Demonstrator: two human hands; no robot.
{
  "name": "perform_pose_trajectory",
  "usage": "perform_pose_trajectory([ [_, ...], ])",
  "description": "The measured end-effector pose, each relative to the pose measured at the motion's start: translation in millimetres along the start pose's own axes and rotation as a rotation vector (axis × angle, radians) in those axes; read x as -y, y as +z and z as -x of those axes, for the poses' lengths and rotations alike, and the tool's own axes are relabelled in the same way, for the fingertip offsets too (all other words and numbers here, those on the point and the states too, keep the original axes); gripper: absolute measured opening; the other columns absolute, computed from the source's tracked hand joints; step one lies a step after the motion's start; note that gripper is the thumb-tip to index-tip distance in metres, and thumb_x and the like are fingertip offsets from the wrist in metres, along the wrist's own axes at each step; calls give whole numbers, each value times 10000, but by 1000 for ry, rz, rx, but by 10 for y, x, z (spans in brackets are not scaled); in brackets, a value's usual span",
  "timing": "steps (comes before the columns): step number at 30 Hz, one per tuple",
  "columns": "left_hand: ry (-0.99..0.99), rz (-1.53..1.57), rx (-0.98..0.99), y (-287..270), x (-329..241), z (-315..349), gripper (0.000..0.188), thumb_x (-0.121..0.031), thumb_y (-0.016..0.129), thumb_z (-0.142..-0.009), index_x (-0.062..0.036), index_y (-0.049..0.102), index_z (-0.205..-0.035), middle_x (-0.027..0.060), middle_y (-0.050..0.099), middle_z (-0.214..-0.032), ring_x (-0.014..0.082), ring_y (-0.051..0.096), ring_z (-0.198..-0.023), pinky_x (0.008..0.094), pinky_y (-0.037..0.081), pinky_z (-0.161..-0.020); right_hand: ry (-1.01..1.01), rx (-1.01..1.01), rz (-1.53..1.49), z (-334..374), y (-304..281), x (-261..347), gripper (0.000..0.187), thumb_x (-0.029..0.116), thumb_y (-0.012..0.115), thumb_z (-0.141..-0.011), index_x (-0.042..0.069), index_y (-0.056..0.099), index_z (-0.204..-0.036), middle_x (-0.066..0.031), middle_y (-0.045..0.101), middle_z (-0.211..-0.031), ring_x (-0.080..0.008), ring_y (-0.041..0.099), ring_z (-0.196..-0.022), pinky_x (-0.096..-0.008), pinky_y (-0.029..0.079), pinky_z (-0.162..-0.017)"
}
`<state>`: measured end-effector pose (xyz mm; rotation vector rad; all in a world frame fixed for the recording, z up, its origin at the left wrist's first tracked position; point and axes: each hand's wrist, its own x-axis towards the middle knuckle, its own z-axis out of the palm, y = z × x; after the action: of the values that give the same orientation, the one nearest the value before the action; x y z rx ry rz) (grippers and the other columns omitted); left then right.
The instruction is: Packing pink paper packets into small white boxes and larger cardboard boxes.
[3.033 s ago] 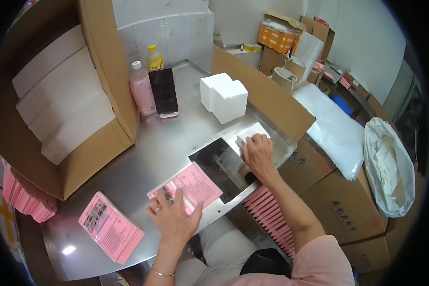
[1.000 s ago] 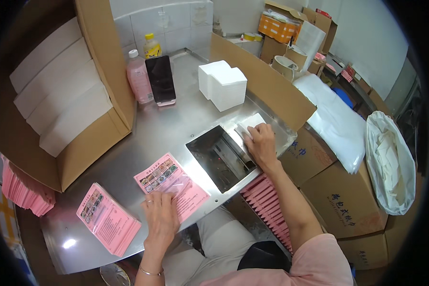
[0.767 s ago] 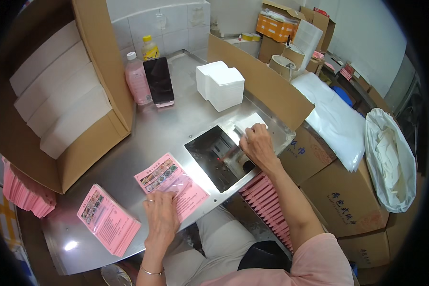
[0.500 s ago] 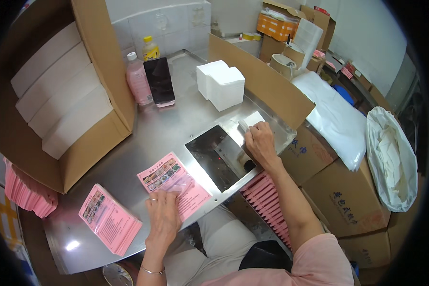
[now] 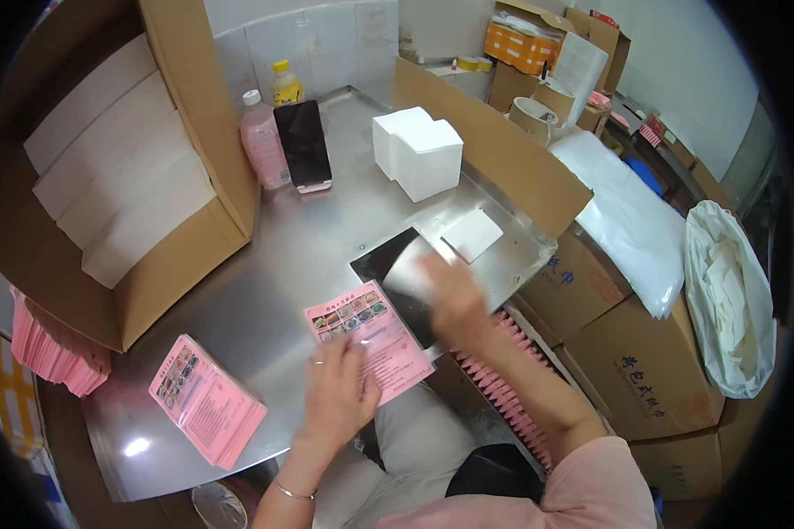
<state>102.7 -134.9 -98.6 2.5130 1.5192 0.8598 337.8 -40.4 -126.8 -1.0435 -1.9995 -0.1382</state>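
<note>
So the left hand (image 5: pixel 335 392) has its fingers loosely bent on the pink printed packet (image 5: pixel 378 342), which pokes out past the near edge of the steel bench (image 5: pixel 282 251). Can't tell if they're really gripping it. The right hand (image 5: pixel 457 307) is pretty blurry, but its fingers look closed on a white paper napkin (image 5: pixel 408 267), at the packet's 1 o'clock, over a dark rectangular opening (image 5: pixel 381 255). Again from the packet: a pile of similar packets (image 5: pixel 207 401) at 8 o'clock, phone (image 5: pixel 303 145) at 11, tall white napkin stack (image 5: pixel 419 157) just past 12.
</note>
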Motion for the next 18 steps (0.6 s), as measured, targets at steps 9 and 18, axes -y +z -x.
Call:
perform_pose_trajectory([
  [9, -238, -68, -56, 40, -87, -149, 861, -362, 777, -685, -29, 452, -1410, 237, 306, -1560, 473, 356, -1360, 633, 266, -1070, -177, 379, 94, -378, 579, 882, 278, 152, 605, -794, -9, 639, -1018, -128, 613, -952, -286, 622, -969, -668, 259, -1110],
  [18, -270, -382, -98, -95, 3, -35, 683, -542, 735, -732, -68, 645, -1215, 194, 580, -1206, 333, 504, -938, 477, 346, -828, 216, -27, 382, -258, -249, -236, 484, 230, 717, -796, -75, 570, -1142, -213, 580, -1024, -386, 553, -944, -474, 455, -837],
])
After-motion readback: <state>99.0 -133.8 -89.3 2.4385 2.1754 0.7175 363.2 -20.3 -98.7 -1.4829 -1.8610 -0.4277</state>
